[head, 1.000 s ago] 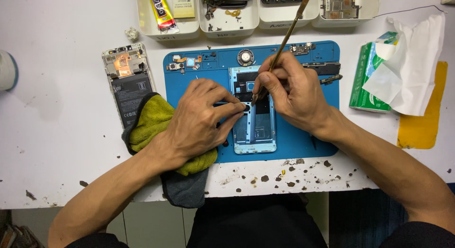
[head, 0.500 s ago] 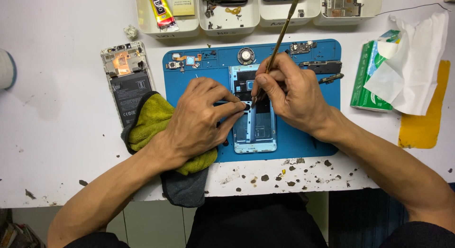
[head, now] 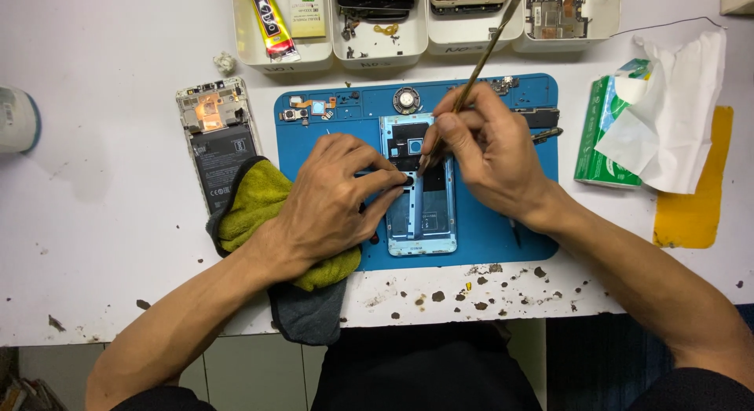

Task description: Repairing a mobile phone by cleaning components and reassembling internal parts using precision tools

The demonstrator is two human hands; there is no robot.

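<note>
One upright brush (head: pixel 487 57), tip phoneward (head: pixel 420 203).

An opened light-blue phone frame (head: pixel 422 199) is lying flat lengthwise on the blue mat, a thin brush (head: pixel 481 69) slanting onto its upper end.

Matt blue mat (head: pixel 526 222), fuzzy cloth (head: pixel 251 203)

White worktable (head: pixel 118 144), chipped and stained along the front edge

Blue mat (head: pixel 534 222) at centre; opened phone (head: pixel 216 140) and green cloth (head: pixel 255 203) to its left; four white trays (head: pixel 377 45) along the back; tissue pack (head: pixel 601 128) and yellow patch (head: pixel 695 199) at right
</note>
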